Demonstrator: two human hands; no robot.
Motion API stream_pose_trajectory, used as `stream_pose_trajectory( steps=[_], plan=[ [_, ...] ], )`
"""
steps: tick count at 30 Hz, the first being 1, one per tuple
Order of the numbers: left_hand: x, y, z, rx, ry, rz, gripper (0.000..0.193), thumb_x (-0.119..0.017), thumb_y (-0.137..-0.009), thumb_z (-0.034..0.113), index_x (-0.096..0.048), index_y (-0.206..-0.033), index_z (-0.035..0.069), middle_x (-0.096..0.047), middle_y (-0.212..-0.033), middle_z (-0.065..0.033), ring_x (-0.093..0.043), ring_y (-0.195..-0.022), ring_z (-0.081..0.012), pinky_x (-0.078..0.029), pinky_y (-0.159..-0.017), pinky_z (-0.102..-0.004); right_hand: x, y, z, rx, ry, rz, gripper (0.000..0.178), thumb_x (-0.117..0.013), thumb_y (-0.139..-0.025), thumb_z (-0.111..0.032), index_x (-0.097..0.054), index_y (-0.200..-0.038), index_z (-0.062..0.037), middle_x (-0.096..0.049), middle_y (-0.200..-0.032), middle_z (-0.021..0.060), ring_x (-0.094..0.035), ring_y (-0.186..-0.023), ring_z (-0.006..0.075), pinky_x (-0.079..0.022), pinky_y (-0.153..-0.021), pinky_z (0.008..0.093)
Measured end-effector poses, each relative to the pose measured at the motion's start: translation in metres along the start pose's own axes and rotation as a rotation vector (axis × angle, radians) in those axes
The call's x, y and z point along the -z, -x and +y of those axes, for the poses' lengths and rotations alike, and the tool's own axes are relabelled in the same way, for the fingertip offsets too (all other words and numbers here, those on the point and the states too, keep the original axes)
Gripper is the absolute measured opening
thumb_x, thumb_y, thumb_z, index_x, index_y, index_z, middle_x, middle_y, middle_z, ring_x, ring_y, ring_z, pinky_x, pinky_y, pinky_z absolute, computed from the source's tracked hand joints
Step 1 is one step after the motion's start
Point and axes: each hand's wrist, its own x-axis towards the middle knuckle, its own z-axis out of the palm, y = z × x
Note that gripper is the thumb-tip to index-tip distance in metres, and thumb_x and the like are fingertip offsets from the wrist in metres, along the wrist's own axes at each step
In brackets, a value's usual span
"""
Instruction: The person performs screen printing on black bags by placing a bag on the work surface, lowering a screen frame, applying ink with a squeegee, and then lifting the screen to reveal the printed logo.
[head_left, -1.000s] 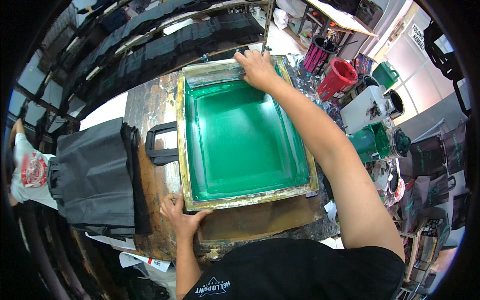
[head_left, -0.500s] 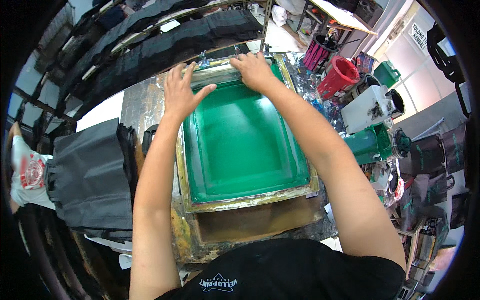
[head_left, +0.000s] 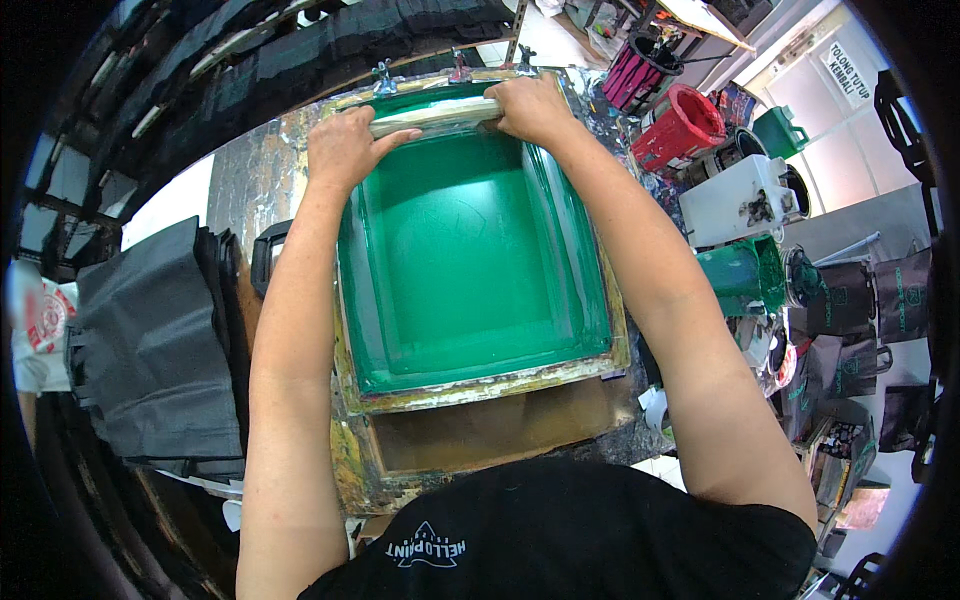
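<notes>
A screen-printing frame (head_left: 490,387) lies on the worktable, its mesh coated with green ink (head_left: 460,270). Across its far end a wooden-handled squeegee (head_left: 437,117) stands in the ink. My left hand (head_left: 343,150) is closed round the left end of the handle, with the thumb along the near side. At the right end my right hand (head_left: 535,108) grips the same handle, fingers curled over the top. The squeegee's lower edge is hard to make out. Behind it, clamps (head_left: 458,68) hold the frame's far edge.
A stack of black fabric bags (head_left: 155,345) lies at left. To the right stand a red bucket (head_left: 678,130), a white container (head_left: 735,200) and a green ink tub (head_left: 742,277). A brown board (head_left: 500,430) shows below the frame. Racks of black bags (head_left: 340,45) stand behind.
My left hand, spread open beside the squeegee before, has closed on its left end. The right hand keeps its place at the right end. My view has shifted slightly.
</notes>
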Motion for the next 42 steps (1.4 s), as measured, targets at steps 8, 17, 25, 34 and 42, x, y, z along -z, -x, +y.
stream_pose_trajectory(
  steps=[8,17,25,34,42],
  plan=[
    [0.03,0.054,0.026,-0.002,0.021,-0.001,0.084,-0.061,-0.081,0.088,-0.072,-0.075,0.005,-0.071,-0.074,-0.0129,-0.074,-0.072,-0.0325,-0.059,-0.064,-0.0451,0.012,0.064,-0.021,-0.007,-0.047,-0.062,0.035,-0.085,-0.081,-0.029,-0.079,-0.114,-0.0208,-0.079,-0.104,0.0106,-0.075,-0.105,0.0335,-0.046,-0.098,0.0626],
    [0.082,0.149,0.069,-0.049,0.132,0.085,0.076,-0.073,-0.078,0.08,-0.063,-0.066,0.006,-0.065,-0.066,-0.0121,-0.068,-0.063,-0.0317,-0.055,-0.059,-0.0435,0.034,0.176,-0.056,0.044,-0.07,-0.093,0.028,-0.082,-0.082,-0.023,-0.078,-0.109,-0.0171,-0.078,-0.098,0.0097,-0.076,-0.098,0.0324,-0.047,-0.091,0.0595],
    [0.127,0.235,0.108,-0.041,0.182,0.014,0.072,-0.078,-0.075,0.076,-0.057,-0.066,0.008,-0.056,-0.066,-0.0098,-0.06,-0.062,-0.0316,-0.047,-0.059,-0.0452,0.055,0.281,-0.092,0.078,-0.073,-0.097,0.031,-0.086,-0.078,-0.019,-0.074,-0.106,-0.015,-0.074,-0.1,0.0078,-0.072,-0.106,0.0304,-0.043,-0.103,0.0592],
    [0.143,0.256,0.118,-0.051,0.217,0.077,0.067,-0.082,-0.072,0.071,-0.058,-0.068,0.008,-0.055,-0.067,-0.0086,-0.059,-0.065,-0.0309,-0.047,-0.065,-0.0445,0.061,0.305,-0.105,0.053,-0.079,-0.088,0.04,-0.089,-0.073,-0.016,-0.071,-0.108,-0.0117,-0.071,-0.1,0.0075,-0.07,-0.105,0.0297,-0.044,-0.103,0.0532],
    [0.136,0.281,0.122,-0.077,0.214,0.117,0.064,-0.084,-0.07,0.068,-0.059,-0.072,0.009,-0.055,-0.074,-0.0057,-0.058,-0.072,-0.027,-0.046,-0.07,-0.0423,0.066,0.331,-0.116,0.118,-0.065,-0.065,0.062,-0.092,-0.075,-0.031,-0.062,-0.126,-0.0116,-0.068,-0.107,0.0101,-0.067,-0.109,0.03,-0.041,-0.106,0.0516]
  ],
)
